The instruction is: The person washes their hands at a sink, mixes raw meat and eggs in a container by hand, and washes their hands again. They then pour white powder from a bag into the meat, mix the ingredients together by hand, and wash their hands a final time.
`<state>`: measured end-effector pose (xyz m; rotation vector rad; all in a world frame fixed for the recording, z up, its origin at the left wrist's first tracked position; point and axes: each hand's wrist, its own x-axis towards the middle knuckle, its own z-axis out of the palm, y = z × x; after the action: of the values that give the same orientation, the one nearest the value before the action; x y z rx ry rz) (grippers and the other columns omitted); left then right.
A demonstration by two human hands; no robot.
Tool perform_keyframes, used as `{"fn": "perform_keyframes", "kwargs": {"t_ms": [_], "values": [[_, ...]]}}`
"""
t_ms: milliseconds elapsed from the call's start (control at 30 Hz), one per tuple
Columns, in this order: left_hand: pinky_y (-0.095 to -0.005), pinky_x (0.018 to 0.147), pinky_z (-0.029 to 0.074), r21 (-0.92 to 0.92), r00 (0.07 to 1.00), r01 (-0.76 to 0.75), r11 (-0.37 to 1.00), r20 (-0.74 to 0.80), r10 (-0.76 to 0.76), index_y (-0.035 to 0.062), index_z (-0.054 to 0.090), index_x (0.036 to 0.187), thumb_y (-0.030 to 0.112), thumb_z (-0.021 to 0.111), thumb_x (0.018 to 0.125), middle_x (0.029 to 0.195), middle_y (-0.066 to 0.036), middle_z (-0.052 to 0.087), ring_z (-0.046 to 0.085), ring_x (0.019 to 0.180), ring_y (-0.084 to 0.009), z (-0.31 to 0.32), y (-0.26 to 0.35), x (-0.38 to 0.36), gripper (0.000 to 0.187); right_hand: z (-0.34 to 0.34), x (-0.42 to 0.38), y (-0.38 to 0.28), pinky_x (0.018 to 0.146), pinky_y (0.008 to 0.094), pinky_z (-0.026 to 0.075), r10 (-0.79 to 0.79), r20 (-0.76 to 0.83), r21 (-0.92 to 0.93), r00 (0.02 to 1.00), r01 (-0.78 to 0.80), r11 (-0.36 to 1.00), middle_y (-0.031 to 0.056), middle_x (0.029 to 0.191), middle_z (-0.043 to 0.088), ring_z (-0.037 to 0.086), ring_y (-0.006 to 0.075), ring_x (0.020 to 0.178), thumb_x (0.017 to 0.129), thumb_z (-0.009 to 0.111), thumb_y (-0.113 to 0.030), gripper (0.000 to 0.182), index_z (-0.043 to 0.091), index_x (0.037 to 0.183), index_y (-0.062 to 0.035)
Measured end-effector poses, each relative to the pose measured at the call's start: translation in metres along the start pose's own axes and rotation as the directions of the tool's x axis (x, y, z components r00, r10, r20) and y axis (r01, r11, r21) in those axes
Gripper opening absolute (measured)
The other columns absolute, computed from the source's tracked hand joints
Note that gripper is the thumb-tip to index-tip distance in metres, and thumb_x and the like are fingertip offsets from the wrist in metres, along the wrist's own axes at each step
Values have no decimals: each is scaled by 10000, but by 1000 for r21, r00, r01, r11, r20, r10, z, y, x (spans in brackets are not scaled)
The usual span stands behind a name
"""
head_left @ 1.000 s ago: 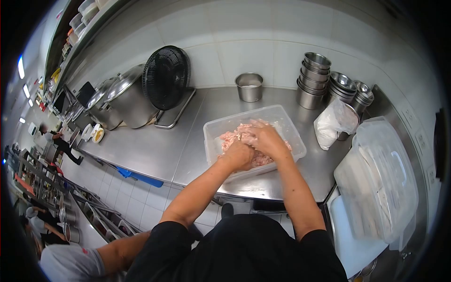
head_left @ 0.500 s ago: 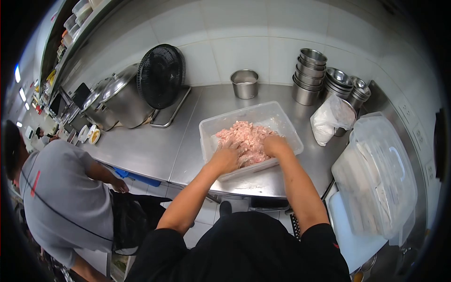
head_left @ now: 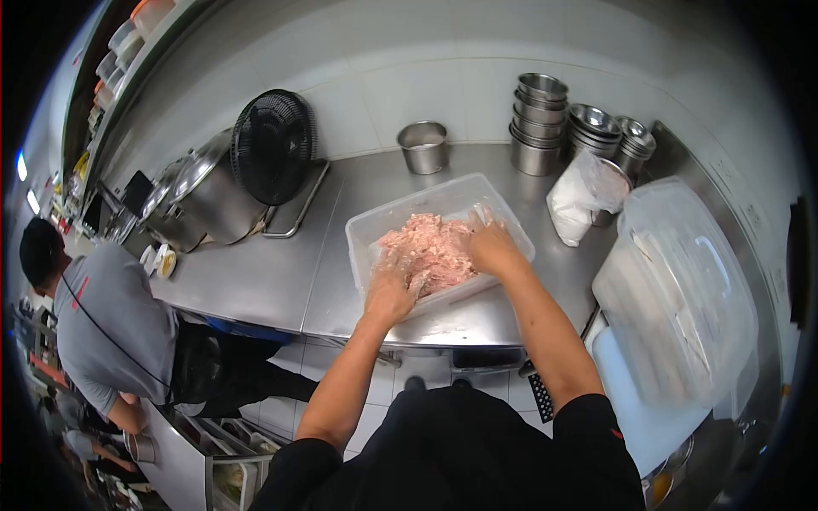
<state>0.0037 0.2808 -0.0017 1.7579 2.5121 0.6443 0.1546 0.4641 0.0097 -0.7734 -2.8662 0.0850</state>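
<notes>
A translucent plastic tub [head_left: 365, 228] on the steel counter holds a mound of pale pink ground meat [head_left: 429, 238]. My left hand [head_left: 392, 288] lies against the near left side of the mound, its fingers spread and smeared with meat. On the right side of the mound is my right hand [head_left: 492, 244], fingers apart and raised toward the tub's far right wall, with bits of meat stuck to them. Neither hand has a lump in its grasp; parts of the fingers are hard to make out against the meat.
Behind the tub stands a steel pot [head_left: 423, 149]. Stacked steel containers [head_left: 537, 128] and a bag of white powder [head_left: 578, 203] are at right, beside a large plastic bin [head_left: 682, 298]. A black fan [head_left: 273, 146] and lidded stockpots [head_left: 217, 187] stand left. A co-worker [head_left: 119, 315] is at left.
My fingers, earlier dug into the meat, are now spread and show more. My right hand has tipped its fingers upward. The co-worker's body has shifted, and the view has turned slightly.
</notes>
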Motion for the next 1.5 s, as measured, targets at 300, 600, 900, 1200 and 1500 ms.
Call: {"fn": "perform_keyframes", "kwargs": {"t_ms": [300, 600, 900, 1200, 1500], "values": [[-440, 1135, 300, -75, 942, -319, 945, -131, 308, 2, 564, 1330, 339, 484, 992, 1406, -209, 520, 449, 1319, -375, 1, -6, 0, 484, -84, -201, -15, 1039, 445, 445, 38, -383, 306, 923, 88, 948, 165, 1396, 542, 532, 344, 1259, 893, 662, -244, 461, 588, 1342, -167], [-383, 1137, 308, -473, 974, -151, 868, -222, 48, -59, 438, 1418, 352, 445, 1039, 1475, -234, 436, 425, 1361, -346, 2, -13, 1, 560, -92, -517, -63, 876, 408, 509, 850, -264, 670, 456, -547, 501, 155, 1118, 687, 653, 352, 989, 902, 664, -294, 366, 653, 1214, -104], [-390, 1090, 382, -351, 873, -365, 862, -451, 186, -38, 462, 1407, 245, 480, 1042, 1434, -178, 506, 509, 1296, -287, -28, 8, -82, 462, -110, -709, -38, 774, 360, 534, 954, -299, 761, -8, -605, 233, 169, 1030, 707, 696, 293, 924, 906, 640, -96, 295, 581, 1188, -34], [-371, 901, 515, -761, 943, -331, 558, -248, 222, -53, 540, 1307, 171, 461, 1036, 1143, -188, 634, 635, 1031, -260, -1, 166, -225, 361, -76, -818, 156, 964, 413, 473, 996, -74, 558, -52, -830, -1, 217, 1226, 644, 625, 374, 1114, 851, 708, -287, 912, 173, 1565, -97], [-355, 865, 532, -896, 849, -225, 383, 13, 529, -36, 637, 1126, 46, 606, 905, 1065, -179, 676, 661, 962, -241, 44, 460, -302, 238, -82, -889, 303, 956, 435, 484, 961, 188, 268, -201, -931, -247, 228, 1223, 649, 648, 349, 1101, 863, 655, -259, 1010, -38, 1553, -9]]}}
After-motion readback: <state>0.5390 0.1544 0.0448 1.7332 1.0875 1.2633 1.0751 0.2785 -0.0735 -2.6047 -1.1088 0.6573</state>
